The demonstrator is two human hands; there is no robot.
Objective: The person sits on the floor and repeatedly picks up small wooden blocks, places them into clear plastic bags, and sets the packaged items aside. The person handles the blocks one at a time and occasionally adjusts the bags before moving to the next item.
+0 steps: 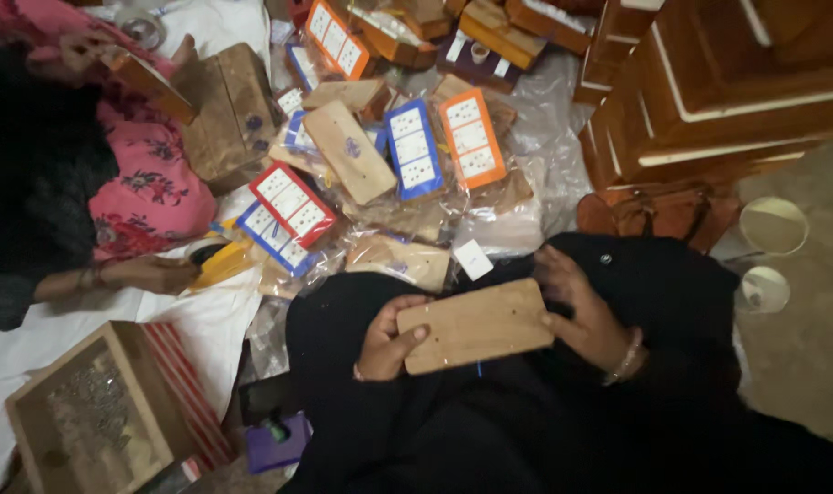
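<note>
I hold a plain wooden board (476, 325) with small holes flat over my black-clothed lap. My left hand (391, 340) grips its left end, thumb on top. Curled around the board's right end is my right hand (586, 306), a bangle on its wrist. Ahead on the floor lies a heap of similar boards in clear bags, some with red-framed (293, 203), blue-framed (413, 148) and orange-framed (471, 137) faces with white dotted panels.
At the left sits another person in pink flowered cloth (151, 174), one hand on a yellow tool (220, 263). An open wooden box (92, 412) of small metal parts stands lower left. Stacked wooden boxes (709, 91), a brown bag (659, 215) and tape rolls (773, 224) are right.
</note>
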